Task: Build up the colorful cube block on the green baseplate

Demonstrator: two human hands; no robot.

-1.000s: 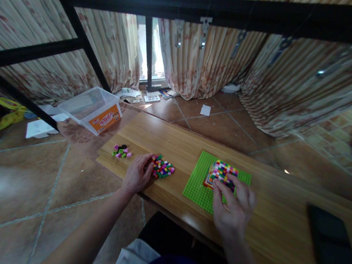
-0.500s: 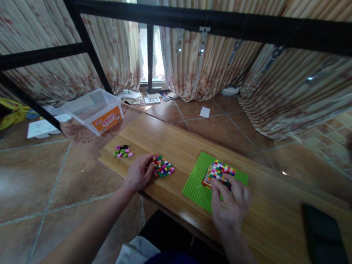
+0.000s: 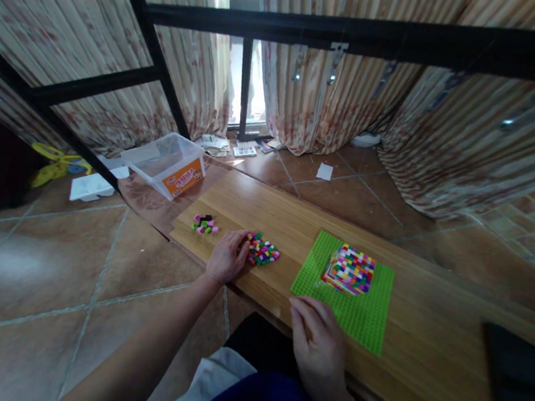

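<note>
Landmark: the baseplate (image 3: pixel 371 309), a green studded sheet lying flat on the bench (image 3: pixel 271 210).

Block (image 3: pixel 350 269): a many-coloured stack of small bricks, seated on the baseplate's far half, square and upright. No hand touches it.

Right hand (image 3: pixel 316 341): palm down at the baseplate's near left corner, fingertips at or just short of its edge. The fingers are loosely bent and nothing shows in them. It stands apart from the block.

Left hand (image 3: pixel 228 257): on the bench, left of the baseplate, fingers curled against the loose brick pile (image 3: pixel 263 250). Whether a brick is pinched cannot be told, as the fingertips are hidden.

Spares (image 3: pixel 205 223): a smaller cluster, further left of the baseplate, close to the bench end.

Box (image 3: pixel 170 163): clear plastic, on the floor, far left of the baseplate.

Dark flat object (image 3: pixel 518 377): on the bench, well right of the baseplate. Its nature is unclear.

Risks, as judged:
- The baseplate appears unfixed. A push from the right hand at its corner could slide or turn it and carry the block along.
- The baseplate's near edge lies close to the bench edge. A pull toward the body could tip it off.
- A sweep of the left hand could scatter the pile, and bricks could roll to the floor.
- The spares sit near the bench end, where a knock would lose them.
</note>
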